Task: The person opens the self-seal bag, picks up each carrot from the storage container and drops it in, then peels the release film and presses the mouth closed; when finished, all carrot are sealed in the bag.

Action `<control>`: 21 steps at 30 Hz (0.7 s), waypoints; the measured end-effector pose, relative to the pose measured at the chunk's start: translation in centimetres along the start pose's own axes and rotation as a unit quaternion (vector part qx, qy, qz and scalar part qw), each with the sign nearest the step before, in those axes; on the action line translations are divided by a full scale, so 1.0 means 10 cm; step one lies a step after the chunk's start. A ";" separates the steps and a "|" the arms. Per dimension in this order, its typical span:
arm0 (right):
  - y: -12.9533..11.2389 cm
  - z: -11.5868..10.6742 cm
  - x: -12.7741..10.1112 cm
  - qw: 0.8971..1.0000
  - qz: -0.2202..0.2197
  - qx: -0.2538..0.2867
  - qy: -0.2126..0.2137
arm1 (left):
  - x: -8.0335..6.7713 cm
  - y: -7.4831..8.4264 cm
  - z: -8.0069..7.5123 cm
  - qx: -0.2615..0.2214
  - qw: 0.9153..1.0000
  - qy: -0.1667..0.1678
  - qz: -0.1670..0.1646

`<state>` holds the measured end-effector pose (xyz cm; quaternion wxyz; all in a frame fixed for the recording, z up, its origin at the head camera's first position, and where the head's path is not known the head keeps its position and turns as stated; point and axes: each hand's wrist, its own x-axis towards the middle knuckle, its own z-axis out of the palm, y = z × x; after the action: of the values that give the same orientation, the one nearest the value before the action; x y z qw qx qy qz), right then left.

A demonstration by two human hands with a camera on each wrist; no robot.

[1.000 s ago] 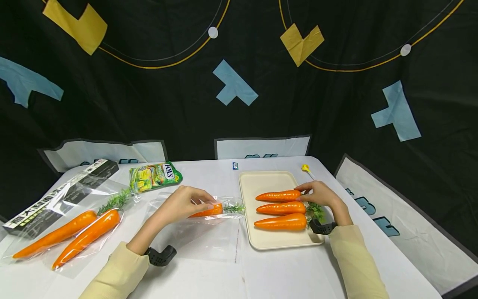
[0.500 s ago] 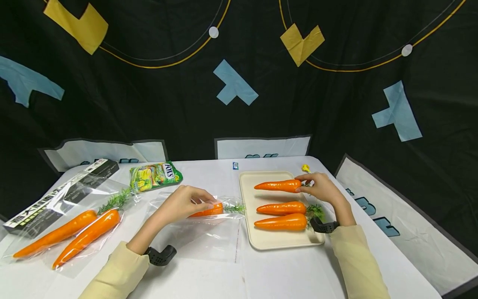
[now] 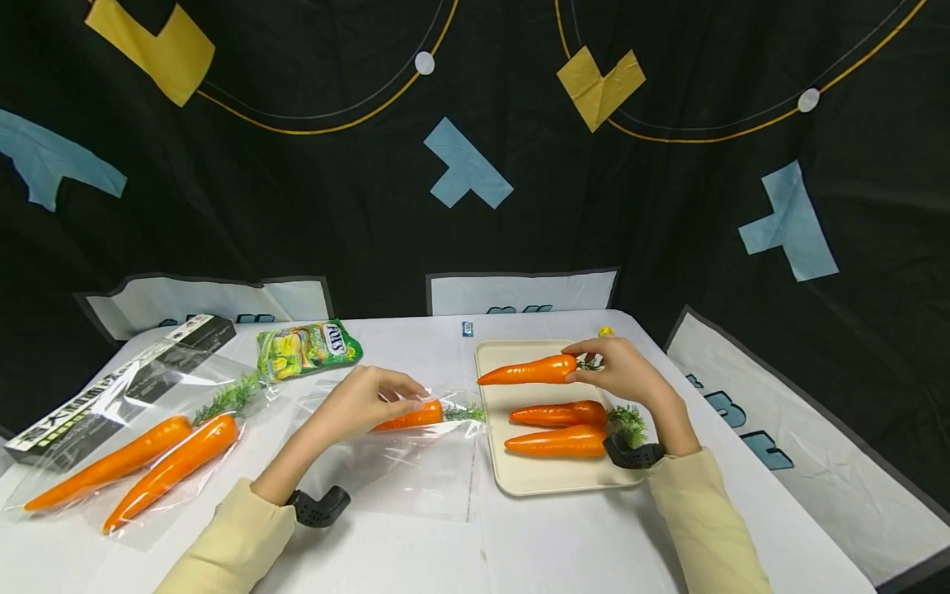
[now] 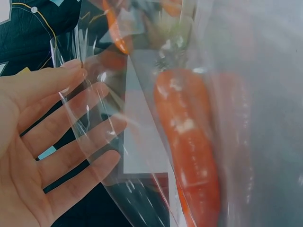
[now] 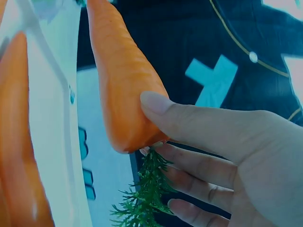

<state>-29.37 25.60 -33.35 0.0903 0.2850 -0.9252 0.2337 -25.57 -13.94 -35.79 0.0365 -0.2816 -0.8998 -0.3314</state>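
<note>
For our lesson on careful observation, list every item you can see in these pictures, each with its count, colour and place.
Table: one, white, under everything.
Tray: one, cream, right of centre on the table.
Carrots on the tray: two, orange with green tops, lying side by side.
Lifted carrot: one, orange, held above the tray.
Bagged carrot: one, orange, inside a clear bag at the table's middle.
Carrot pair: two, orange, in a clear wrapper at the left.
Snack packet: one, green and yellow, at the back left.
Box: one, black and white, far left.
Backdrop: one, black with blue and yellow shapes.
Left hand: rests on the bagged carrot.
Right hand: fingers pinch the lifted carrot's top end.
</note>
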 end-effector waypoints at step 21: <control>-0.54 0.39 0.14 0.994 -0.070 0.010 -0.089 | -0.01 -0.01 0.00 -0.009 1.000 -0.008 0.009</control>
<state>-27.57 19.07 -34.23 0.0210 0.3692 -0.9051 0.2097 -25.57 -14.05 -35.83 0.0302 -0.2929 -0.8943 -0.3369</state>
